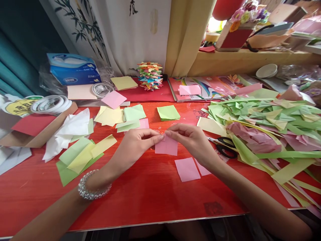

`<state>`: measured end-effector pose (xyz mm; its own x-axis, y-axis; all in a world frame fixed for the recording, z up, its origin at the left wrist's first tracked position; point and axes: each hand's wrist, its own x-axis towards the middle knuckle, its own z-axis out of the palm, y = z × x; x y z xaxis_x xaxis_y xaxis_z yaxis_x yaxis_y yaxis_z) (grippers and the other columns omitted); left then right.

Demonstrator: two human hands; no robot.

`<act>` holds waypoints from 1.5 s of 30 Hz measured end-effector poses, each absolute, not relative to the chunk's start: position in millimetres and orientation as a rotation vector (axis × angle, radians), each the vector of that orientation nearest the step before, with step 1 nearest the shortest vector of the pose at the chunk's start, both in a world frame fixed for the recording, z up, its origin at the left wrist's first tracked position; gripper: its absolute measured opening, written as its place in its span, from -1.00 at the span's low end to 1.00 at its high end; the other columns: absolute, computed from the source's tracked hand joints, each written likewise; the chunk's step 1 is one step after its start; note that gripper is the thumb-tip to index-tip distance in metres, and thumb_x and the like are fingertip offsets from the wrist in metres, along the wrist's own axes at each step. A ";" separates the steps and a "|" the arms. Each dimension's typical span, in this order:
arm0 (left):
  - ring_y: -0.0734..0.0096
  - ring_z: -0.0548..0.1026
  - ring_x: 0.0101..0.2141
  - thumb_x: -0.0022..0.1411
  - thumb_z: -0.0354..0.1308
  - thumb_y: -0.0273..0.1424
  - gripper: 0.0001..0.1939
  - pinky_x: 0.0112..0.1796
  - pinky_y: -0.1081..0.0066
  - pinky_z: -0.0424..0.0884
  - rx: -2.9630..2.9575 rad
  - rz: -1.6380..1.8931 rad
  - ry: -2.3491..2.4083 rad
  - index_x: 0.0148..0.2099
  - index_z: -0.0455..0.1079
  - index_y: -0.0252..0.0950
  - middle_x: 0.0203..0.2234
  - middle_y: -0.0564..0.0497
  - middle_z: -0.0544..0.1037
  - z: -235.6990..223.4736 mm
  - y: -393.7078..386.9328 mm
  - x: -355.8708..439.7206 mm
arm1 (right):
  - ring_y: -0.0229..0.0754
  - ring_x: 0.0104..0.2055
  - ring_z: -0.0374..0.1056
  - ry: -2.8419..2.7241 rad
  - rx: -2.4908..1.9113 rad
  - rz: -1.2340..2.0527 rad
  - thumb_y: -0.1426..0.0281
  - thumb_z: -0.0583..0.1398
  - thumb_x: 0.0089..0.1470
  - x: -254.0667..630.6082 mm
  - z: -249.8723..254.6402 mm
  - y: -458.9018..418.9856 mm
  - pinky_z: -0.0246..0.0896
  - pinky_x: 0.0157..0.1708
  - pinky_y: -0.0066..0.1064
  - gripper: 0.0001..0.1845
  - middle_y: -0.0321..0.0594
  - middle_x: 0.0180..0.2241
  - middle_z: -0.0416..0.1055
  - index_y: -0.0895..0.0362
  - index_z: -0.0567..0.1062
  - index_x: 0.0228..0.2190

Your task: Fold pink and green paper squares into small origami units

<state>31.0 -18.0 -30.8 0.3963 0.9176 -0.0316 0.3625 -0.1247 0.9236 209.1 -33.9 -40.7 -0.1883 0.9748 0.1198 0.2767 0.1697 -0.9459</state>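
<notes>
head view: a red table (150,204) spreads below, with a neat stack of bright green paper squares (168,113) near its middle. on the near side of the green stack, a pink paper square (166,146) is held at its far edge by a person's two bare hands. the left hand (135,144), with a clear beaded bracelet (93,186) at the wrist, has thumb and forefinger closed together on that edge. the right hand (192,140) pinches the same edge close beside, thumb against forefinger, with the two sets of fingertips almost meeting. whether the square's near edge rests on the table, i cannot tell. nearer the viewer and a little right of the green stack, two more pink squares (187,169) lie flat, one partly behind the right forearm (240,183). right of the stack are black-handled scissors (227,146) and, beyond them, a wide heap of green, yellow and pink paper strips (271,113). left of it sit loose pale yellow sheets (109,116) and pale green sheets (134,112). behind it stands a layered tower of many-coloured folded paper (150,77).
</notes>
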 end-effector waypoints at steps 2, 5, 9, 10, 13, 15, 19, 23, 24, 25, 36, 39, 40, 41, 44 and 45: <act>0.45 0.37 -0.44 0.15 0.12 -0.17 -0.74 -0.41 0.45 0.27 1.669 0.743 1.137 -0.35 0.49 -0.24 -0.49 0.07 0.48 -31.6 -19.8 31.6 | -0.26 -0.38 0.26 -1.608 -1.228 1.078 0.24 0.13 0.08 208.8 -40.7 -33.7 0.11 -0.39 -0.46 -0.76 -0.28 -0.43 0.42 0.14 0.48 -0.43; 0.43 0.38 -0.41 0.16 0.12 -0.18 -0.75 -0.39 0.45 0.28 1.640 0.766 1.118 -0.32 0.47 -0.25 -0.44 0.06 0.49 -33.1 -22.1 33.4 | -0.26 -0.38 0.26 -1.586 -1.224 1.113 0.24 0.14 0.07 208.6 -40.6 -33.3 0.11 -0.39 -0.46 -0.77 -0.28 -0.44 0.42 0.14 0.48 -0.43; 0.43 0.38 -0.37 0.18 0.11 -0.22 -0.77 -0.36 0.46 0.28 1.656 0.777 1.104 -0.34 0.45 -0.28 -0.42 0.06 0.49 -33.0 -23.5 34.9 | -0.27 -0.38 0.27 -1.572 -1.220 1.144 0.25 0.16 0.06 208.3 -40.1 -33.7 0.11 -0.39 -0.47 -0.77 -0.28 -0.44 0.43 0.14 0.49 -0.44; 0.42 0.39 -0.36 0.18 0.10 -0.23 -0.77 -0.35 0.46 0.28 1.665 0.772 1.100 -0.34 0.45 -0.28 -0.41 0.06 0.49 -32.4 -23.6 34.9 | -0.27 -0.37 0.27 -1.570 -1.222 1.149 0.25 0.16 0.06 208.2 -40.0 -34.0 0.12 -0.38 -0.47 -0.78 -0.28 -0.43 0.43 0.15 0.49 -0.43; 0.41 0.39 -0.33 0.19 0.09 -0.23 -0.77 -0.34 0.46 0.28 1.688 0.744 1.097 -0.33 0.45 -0.28 -0.39 0.05 0.50 -30.1 -23.5 34.1 | -0.26 -0.36 0.28 -1.573 -1.221 1.151 0.25 0.16 0.05 208.0 -40.5 -34.6 0.13 -0.38 -0.47 -0.78 -0.27 -0.42 0.44 0.16 0.49 -0.42; 0.42 0.39 -0.33 0.18 0.10 -0.22 -0.77 -0.33 0.47 0.27 1.688 0.721 1.096 -0.30 0.45 -0.27 -0.38 0.06 0.51 -29.2 -23.0 33.6 | -0.27 -0.38 0.27 -1.576 -1.221 1.127 0.25 0.16 0.06 207.9 -41.7 -34.8 0.12 -0.40 -0.47 -0.78 -0.27 -0.44 0.43 0.16 0.48 -0.43; 0.45 0.38 -0.37 0.15 0.13 -0.19 -0.76 -0.34 0.48 0.26 1.645 0.700 1.109 -0.29 0.47 -0.25 -0.41 0.08 0.50 -29.4 -21.8 33.0 | -0.28 -0.39 0.26 -1.566 -1.232 1.099 0.26 0.16 0.06 207.5 -43.9 -34.5 0.11 -0.41 -0.46 -0.78 -0.27 -0.44 0.41 0.17 0.46 -0.43; 0.48 0.34 -0.46 0.13 0.15 -0.17 -0.74 -0.40 0.48 0.25 1.569 0.723 1.147 -0.35 0.47 -0.27 -0.54 0.09 0.43 -28.7 -21.0 32.6 | -0.29 -0.38 0.27 -1.506 -1.211 1.188 0.23 0.16 0.06 207.2 -41.2 -34.3 0.13 -0.40 -0.47 -0.76 -0.26 -0.43 0.42 0.17 0.47 -0.39; 0.49 0.34 -0.47 0.12 0.15 -0.18 -0.75 -0.40 0.48 0.26 1.546 0.732 1.151 -0.36 0.47 -0.27 -0.56 0.10 0.41 -27.8 -21.0 32.7 | -0.29 -0.38 0.27 -1.490 -1.204 1.214 0.22 0.16 0.05 207.4 -39.9 -34.2 0.13 -0.40 -0.47 -0.74 -0.26 -0.43 0.41 0.17 0.48 -0.38; 0.51 0.34 -0.49 0.12 0.16 -0.19 -0.76 -0.40 0.49 0.26 1.527 0.741 1.154 -0.37 0.46 -0.27 -0.57 0.11 0.40 -26.8 -20.9 32.9 | -0.29 -0.38 0.28 -1.479 -1.202 1.234 0.22 0.16 0.06 207.8 -38.5 -34.1 0.14 -0.40 -0.47 -0.73 -0.26 -0.43 0.41 0.17 0.48 -0.38; 0.50 0.37 -0.41 0.11 0.19 -0.27 -0.81 -0.36 0.51 0.30 1.408 0.786 1.059 -0.34 0.45 -0.31 -0.45 0.06 0.48 -28.7 -19.5 32.0 | -0.24 -0.31 0.40 -1.495 -1.223 0.951 0.29 0.22 0.01 206.4 -43.5 -38.9 0.30 -0.30 -0.43 -0.79 -0.27 -0.37 0.50 0.12 0.51 -0.29; 0.50 0.37 -0.43 0.10 0.21 -0.30 -0.83 -0.37 0.50 0.31 1.351 0.814 1.033 -0.35 0.46 -0.32 -0.46 0.05 0.49 -28.4 -18.9 31.4 | -0.27 -0.29 0.43 -1.519 -1.217 0.722 0.39 0.22 0.01 204.0 -43.3 -42.7 0.32 -0.21 -0.42 -0.84 -0.29 -0.34 0.52 0.10 0.52 -0.29; 0.50 0.37 -0.43 0.10 0.22 -0.31 -0.84 -0.38 0.50 0.32 1.344 0.819 1.028 -0.35 0.46 -0.32 -0.47 0.05 0.49 -27.7 -18.7 31.3 | -0.27 -0.28 0.43 -1.531 -1.208 0.674 0.41 0.22 0.01 203.4 -42.1 -43.8 0.32 -0.19 -0.42 -0.85 -0.30 -0.32 0.52 0.10 0.53 -0.30; 0.50 0.37 -0.43 0.10 0.21 -0.31 -0.84 -0.38 0.50 0.32 1.338 0.820 1.025 -0.36 0.46 -0.32 -0.47 0.05 0.49 -27.0 -18.6 31.2 | -0.27 -0.27 0.43 -1.538 -1.195 0.658 0.42 0.22 0.01 203.1 -40.7 -44.7 0.32 -0.18 -0.42 -0.86 -0.30 -0.31 0.53 0.10 0.54 -0.31; 0.47 0.39 -0.42 0.10 0.21 -0.30 -0.82 -0.38 0.48 0.33 1.331 0.813 1.032 -0.35 0.46 -0.33 -0.46 0.03 0.49 -25.5 -18.2 31.0 | -0.22 -0.15 0.40 -1.495 -1.153 0.845 0.36 0.20 0.04 202.9 -36.3 -46.0 0.29 -0.12 -0.39 -0.86 -0.29 -0.22 0.52 0.06 0.56 -0.32; 0.46 0.39 -0.42 0.10 0.21 -0.29 -0.82 -0.37 0.47 0.32 1.340 0.812 1.039 -0.35 0.46 -0.33 -0.46 0.03 0.49 -25.6 -18.1 30.9 | -0.20 -0.11 0.39 -1.458 -1.140 0.947 0.33 0.19 0.06 202.9 -35.5 -45.8 0.28 -0.09 -0.36 -0.84 -0.29 -0.20 0.51 0.05 0.57 -0.33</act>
<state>30.9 -18.1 -25.6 0.3588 0.9250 -0.1250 0.1022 0.0942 0.9903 202.9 -45.8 -35.5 -0.0396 0.9696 0.2414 0.1742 0.2446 -0.9539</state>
